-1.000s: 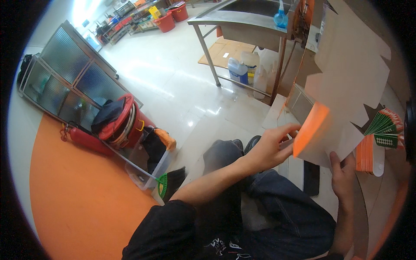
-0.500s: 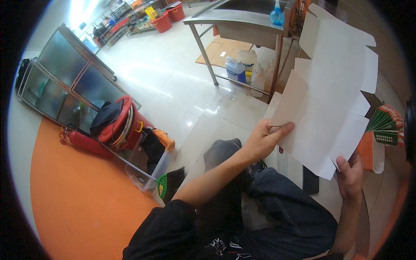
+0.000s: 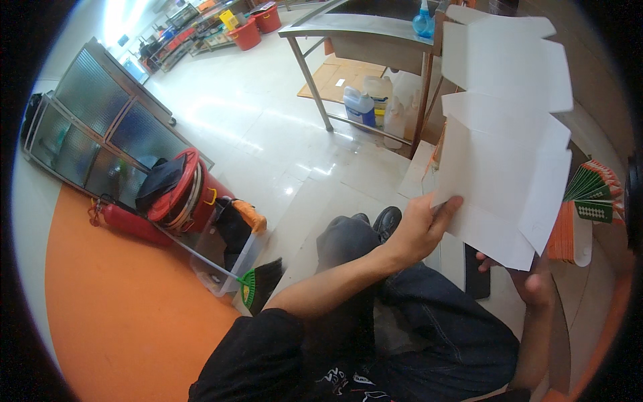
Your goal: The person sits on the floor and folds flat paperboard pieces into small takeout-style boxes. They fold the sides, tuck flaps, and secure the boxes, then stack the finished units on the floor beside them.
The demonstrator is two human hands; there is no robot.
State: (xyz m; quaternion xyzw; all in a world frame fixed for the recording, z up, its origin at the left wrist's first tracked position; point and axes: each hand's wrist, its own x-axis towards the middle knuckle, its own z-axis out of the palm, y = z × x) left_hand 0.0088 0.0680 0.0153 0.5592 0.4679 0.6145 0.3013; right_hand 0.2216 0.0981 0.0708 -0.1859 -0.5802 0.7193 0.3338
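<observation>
In the head view, a flat white cardboard box blank with notched flaps along its sides (image 3: 506, 147), unfolded and tilted, is held up in front of the person and serves as landmark for the rest. The left hand (image 3: 425, 224) is clamped on the blank's lower left edge, its thumb lying on the white face and the other fingers mostly hidden behind. The right hand (image 3: 534, 285) is at the blank's lower end, some fingertips showing beneath the bottom edge; I cannot tell whether it grips the card or only supports it. Just right of the blank's lower part is a stack of flat orange-and-white pieces (image 3: 562, 238), and above that, also right of the blank, a fanned bundle of green, orange and white pieces (image 3: 593, 194). A flat black rectangular object (image 3: 477, 281) lies below the blank's lower left corner. Up and left of the blank are a stainless-steel table (image 3: 375, 50), a blue spray bottle (image 3: 423, 21) on it and a blue-and-white plastic jug (image 3: 360, 107) beneath it. Well left of the blank are a green-and-black broom (image 3: 258, 285) and a red round plastic bucket (image 3: 213, 187)
</observation>
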